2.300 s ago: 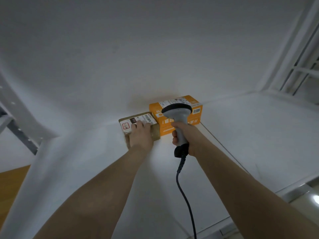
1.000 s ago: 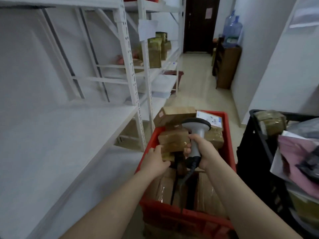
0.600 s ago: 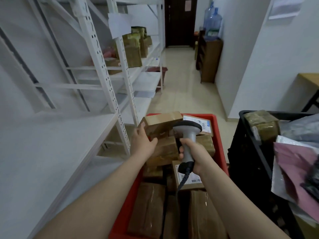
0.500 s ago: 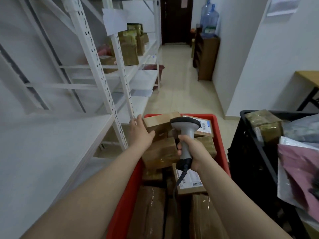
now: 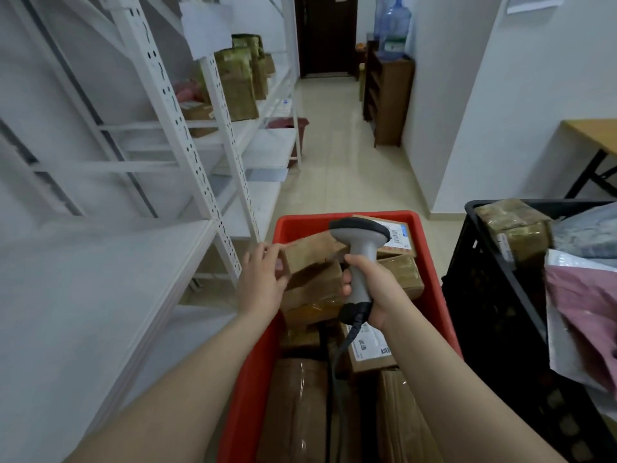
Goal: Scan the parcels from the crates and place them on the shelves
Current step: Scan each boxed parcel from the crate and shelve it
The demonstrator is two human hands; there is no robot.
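At frame centre the left hand [image 5: 262, 285] has its fingers [image 5: 267, 250] curled round the left end of the topmost cardboard parcel [image 5: 312, 250], atop the pile in the red crate [image 5: 347, 219]. Just to its right, the right hand [image 5: 375, 292] is wrapped tightly round the handle of the grey scanner [image 5: 362, 252]. The red crate holds taped brown parcels and labelled boxes. The black crate [image 5: 484, 295], at right, holds a taped parcel and soft mailer bags [image 5: 587, 295].

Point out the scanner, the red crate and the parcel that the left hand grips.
scanner [image 5: 363, 253]: head view, on its grey neck below the dark head.
red crate [image 5: 307, 218]: head view, on its far rim.
parcel [image 5: 310, 252]: head view, on its brown side face.
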